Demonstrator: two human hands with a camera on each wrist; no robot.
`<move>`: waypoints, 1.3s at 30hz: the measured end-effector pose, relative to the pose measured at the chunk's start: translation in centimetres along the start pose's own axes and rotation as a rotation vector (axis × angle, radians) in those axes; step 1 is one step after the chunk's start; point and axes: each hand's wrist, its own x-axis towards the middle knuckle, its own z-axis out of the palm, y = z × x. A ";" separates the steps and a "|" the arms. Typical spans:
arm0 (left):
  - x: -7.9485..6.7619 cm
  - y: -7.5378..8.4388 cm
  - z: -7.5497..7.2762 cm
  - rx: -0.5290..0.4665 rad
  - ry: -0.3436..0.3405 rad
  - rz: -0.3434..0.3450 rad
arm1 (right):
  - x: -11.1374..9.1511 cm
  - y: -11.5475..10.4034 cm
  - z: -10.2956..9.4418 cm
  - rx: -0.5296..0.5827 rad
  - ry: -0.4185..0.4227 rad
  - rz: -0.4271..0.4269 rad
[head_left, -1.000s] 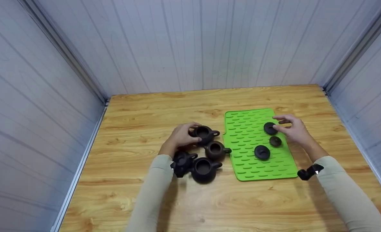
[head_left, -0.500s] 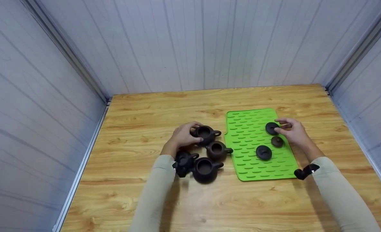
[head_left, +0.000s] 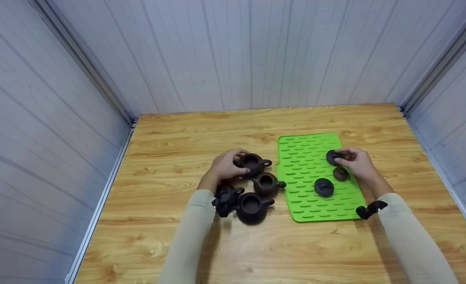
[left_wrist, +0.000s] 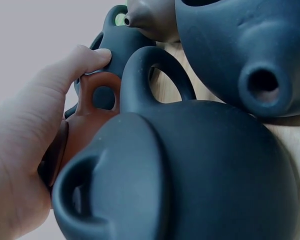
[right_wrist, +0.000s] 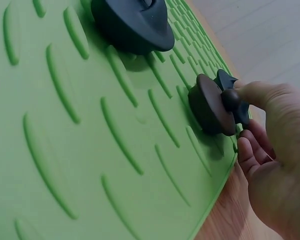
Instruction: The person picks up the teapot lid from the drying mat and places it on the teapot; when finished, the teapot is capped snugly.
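My left hand grips a lidless black teapot, thumb on its near side. Beside it stand a lidless brown teapot, another lidless black teapot and a lidded black teapot. A reddish-brown teapot shows under that hand in the left wrist view; in the head view the hand mostly covers it. My right hand pinches a black teapot lid at the mat's right edge; whether it is lifted I cannot tell. Close by lie a small brown lid and a black lid.
The lids are on a green ribbed mat, just right of the teapots. Beneath everything is a wood-grain table, with pale panel walls behind and at both sides.
My right thumb and fingers have closed in on the black lid at the mat's right edge. My left hand keeps its grip on the teapot.
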 end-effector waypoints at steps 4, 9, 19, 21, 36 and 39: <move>0.1 0.0 0.0 0.002 0.002 -0.002 | 0.1 0.2 0.1 -0.013 -0.001 0.008; 0.1 -0.2 0.1 0.010 0.003 -0.003 | -0.1 -0.2 0.4 -0.039 0.006 0.012; 0.0 0.0 0.1 -0.007 0.000 -0.026 | -0.6 -1.0 0.5 -0.020 0.005 0.007; 0.1 0.1 0.1 -0.005 0.003 -0.025 | -0.4 -0.3 0.5 -0.024 0.020 -0.001; 0.2 -0.1 0.2 0.007 0.008 -0.017 | -0.2 -0.3 -0.1 -0.086 0.046 0.015; 0.2 -0.1 0.2 0.006 0.009 -0.013 | -0.2 -0.4 -0.1 -0.079 0.040 0.031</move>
